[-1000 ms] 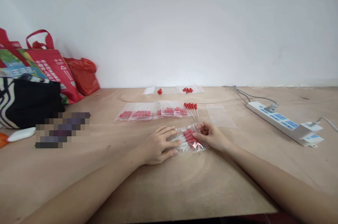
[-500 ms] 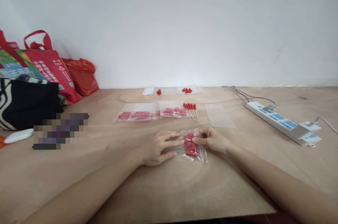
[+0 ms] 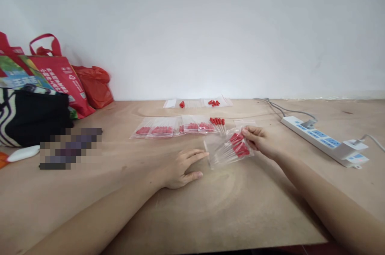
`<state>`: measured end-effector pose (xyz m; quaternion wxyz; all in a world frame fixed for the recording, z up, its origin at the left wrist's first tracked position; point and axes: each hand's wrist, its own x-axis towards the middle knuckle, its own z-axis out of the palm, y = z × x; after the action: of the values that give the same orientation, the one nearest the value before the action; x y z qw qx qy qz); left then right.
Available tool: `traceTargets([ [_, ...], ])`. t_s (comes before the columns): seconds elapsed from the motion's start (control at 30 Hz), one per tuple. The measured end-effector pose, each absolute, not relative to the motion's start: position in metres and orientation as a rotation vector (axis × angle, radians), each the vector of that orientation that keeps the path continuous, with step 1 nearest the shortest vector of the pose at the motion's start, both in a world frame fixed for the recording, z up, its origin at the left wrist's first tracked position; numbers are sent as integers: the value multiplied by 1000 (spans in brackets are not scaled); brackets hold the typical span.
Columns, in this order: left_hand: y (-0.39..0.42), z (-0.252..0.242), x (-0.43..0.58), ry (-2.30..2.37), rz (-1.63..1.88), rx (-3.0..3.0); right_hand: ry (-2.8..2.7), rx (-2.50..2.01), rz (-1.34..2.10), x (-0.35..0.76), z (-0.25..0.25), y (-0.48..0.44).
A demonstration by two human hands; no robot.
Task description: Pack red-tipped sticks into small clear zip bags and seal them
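Observation:
My right hand (image 3: pixel 259 141) pinches the end of a clear zip bag (image 3: pixel 227 149) holding several red-capped droppers and lifts it just off the wooden table (image 3: pixel 192 211). My left hand (image 3: pixel 180 167) lies on the table to the left of the bag, fingers stretched out, holding nothing. Beyond the hands a row of filled bags (image 3: pixel 171 126) lies flat, with several loose red-capped droppers (image 3: pixel 219 124) at its right end.
Empty bags with loose red caps (image 3: pixel 213 102) lie near the wall. A white power strip (image 3: pixel 326 142) with cables is at the right. Red shopping bags (image 3: pixel 64 76) and a black bag (image 3: pixel 33 116) stand at the left. A white object (image 3: pixel 22 153) lies beside them.
My right hand has lifted the filled bag off the table and carried it to the right and away from me. My left hand has let go of it and stays flat on the table.

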<state>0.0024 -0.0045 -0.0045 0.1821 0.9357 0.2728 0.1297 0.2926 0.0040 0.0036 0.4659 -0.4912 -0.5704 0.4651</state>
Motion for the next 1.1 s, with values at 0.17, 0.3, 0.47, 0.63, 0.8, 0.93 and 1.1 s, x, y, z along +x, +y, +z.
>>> traceTargets([
  [0.17,-6,-4,2,796,357,2620,-820,-1098,1120,305,-2,20],
  [0.3,-5,-5,2,794,355,2617,-651,-1090,1065,305,-15,31],
  [0.47,-5,-4,2,804,341,2609,-596,-1129,986,307,-33,43],
  [0.63,-5,-4,2,797,353,2602,-610,-1131,976,303,-39,52],
  [0.8,-4,-5,2,803,352,2596,-663,-1132,993,279,-31,66],
  [0.93,-5,-4,3,808,352,2600,-746,-1193,1032,243,-27,77],
  [1.1,-6,-4,3,801,352,2606,-984,-1361,1050,225,-33,79],
])
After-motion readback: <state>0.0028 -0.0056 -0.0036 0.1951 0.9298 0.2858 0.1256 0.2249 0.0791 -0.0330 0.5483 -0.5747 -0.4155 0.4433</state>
